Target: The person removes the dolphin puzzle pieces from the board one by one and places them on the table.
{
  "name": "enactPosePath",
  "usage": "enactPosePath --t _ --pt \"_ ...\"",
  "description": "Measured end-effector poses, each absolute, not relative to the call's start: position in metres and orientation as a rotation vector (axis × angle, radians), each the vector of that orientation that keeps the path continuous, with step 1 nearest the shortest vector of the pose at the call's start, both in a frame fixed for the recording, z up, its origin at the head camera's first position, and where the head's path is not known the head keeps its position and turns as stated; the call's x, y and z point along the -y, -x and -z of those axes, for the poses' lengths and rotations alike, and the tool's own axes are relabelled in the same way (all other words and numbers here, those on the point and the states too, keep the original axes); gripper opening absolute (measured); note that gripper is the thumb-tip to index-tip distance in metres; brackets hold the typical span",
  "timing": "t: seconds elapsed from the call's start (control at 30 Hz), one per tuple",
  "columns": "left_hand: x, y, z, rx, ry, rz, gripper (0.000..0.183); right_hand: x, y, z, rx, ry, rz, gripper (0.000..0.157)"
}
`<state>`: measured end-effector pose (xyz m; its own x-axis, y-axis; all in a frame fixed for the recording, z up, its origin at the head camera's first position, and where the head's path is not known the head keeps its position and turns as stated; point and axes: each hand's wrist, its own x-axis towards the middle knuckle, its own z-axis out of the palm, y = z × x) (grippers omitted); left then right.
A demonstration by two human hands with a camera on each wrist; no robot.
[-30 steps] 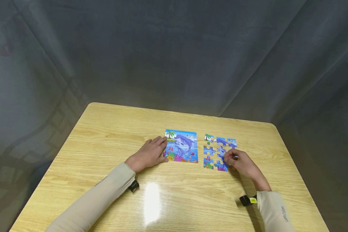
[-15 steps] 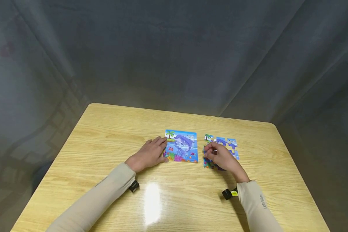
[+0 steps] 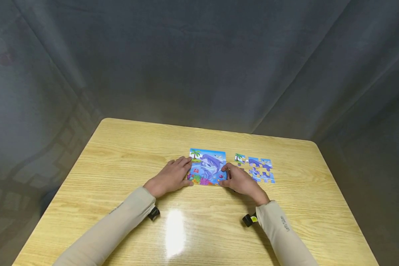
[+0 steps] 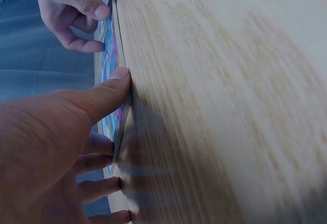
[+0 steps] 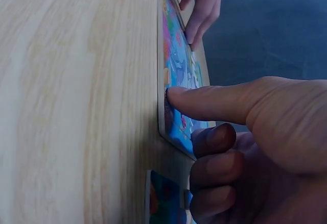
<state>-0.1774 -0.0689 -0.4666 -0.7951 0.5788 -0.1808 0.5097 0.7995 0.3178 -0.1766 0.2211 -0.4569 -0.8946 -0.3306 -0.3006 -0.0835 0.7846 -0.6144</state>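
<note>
A flat dolphin picture puzzle board (image 3: 208, 166) lies on the table between both hands. My left hand (image 3: 171, 176) rests at its left side, the thumb (image 4: 115, 78) on the near edge and the fairly straight fingers along the left edge. My right hand (image 3: 242, 181) is over the board's right edge; its thumb (image 5: 194, 101) touches the surface near the near right corner. The right index finger is bent, apart from the thumb, with nothing seen between them. Jigsaw pieces (image 3: 261, 164) with a matching dolphin picture lie to the right, partly hidden by the right hand.
A palm-tree piece (image 3: 238, 159) lies just right of the board. In the right wrist view a piece (image 5: 166, 203) lies close below the right fingers. The wooden table (image 3: 136, 144) has rounded far corners, with a grey curtain (image 3: 186, 66) behind it.
The right hand has moved left from over the loose pieces to the board's right edge, uncovering the right-hand pieces. The left hand stays in place.
</note>
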Motion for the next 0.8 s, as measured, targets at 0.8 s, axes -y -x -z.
enactPosePath --t 0.8 --pt "0.0685 0.1786 0.4697 -2.72 -0.819 -0.369 0.083 -0.2166 0.1747 0.4529 -2.6 0.328 1.044 0.005"
